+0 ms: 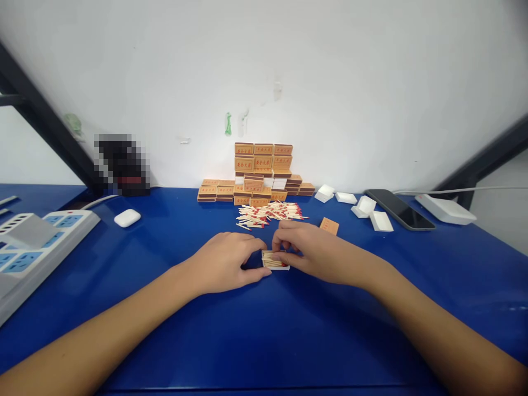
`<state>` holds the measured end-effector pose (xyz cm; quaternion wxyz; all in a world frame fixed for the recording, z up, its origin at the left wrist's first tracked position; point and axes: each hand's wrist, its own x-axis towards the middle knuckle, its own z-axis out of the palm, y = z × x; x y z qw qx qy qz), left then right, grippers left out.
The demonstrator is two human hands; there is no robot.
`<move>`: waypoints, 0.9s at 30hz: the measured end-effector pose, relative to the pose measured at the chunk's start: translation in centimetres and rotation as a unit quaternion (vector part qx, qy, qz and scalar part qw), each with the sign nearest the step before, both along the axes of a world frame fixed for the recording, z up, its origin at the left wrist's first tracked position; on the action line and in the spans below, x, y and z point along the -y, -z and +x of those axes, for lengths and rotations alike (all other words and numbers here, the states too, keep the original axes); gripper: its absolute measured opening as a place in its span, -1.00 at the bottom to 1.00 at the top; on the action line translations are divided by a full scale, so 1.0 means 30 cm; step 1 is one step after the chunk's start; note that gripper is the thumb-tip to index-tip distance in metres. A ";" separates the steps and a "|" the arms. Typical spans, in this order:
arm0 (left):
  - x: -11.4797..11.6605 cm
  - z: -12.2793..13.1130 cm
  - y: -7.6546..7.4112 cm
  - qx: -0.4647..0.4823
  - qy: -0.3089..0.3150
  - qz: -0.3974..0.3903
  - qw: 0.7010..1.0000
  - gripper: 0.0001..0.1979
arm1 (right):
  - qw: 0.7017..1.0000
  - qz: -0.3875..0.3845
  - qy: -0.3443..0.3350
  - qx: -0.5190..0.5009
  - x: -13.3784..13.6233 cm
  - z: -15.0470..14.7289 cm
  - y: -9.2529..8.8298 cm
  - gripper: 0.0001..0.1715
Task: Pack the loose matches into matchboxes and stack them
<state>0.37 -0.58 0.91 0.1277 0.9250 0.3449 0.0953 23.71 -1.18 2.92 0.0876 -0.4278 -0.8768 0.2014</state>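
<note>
A small white matchbox tray (275, 260) filled with red-tipped matches lies on the blue table (264, 330) between my hands. My left hand (225, 261) rests beside the tray's left end, with thumb and curled fingers against it. My right hand (307, 247) is over the tray's right side, its fingertips pinched on the matches in it. Behind the hands lies a loose heap of matches (268, 213). An orange matchbox sleeve (329, 225) lies just right of the heap.
Stacked orange matchboxes (258, 176) stand against the wall. Empty white trays (367, 212), a dark phone (399, 209) and a white adapter (445, 209) lie to the right. A white earbud case (127, 218) and a power strip (33, 242) sit on the left.
</note>
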 end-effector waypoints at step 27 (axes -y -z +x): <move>-0.003 -0.001 0.005 0.003 -0.003 0.005 1.000 -0.67 | 1.000 -0.006 0.000 0.018 -0.006 0.040 -0.019 -0.81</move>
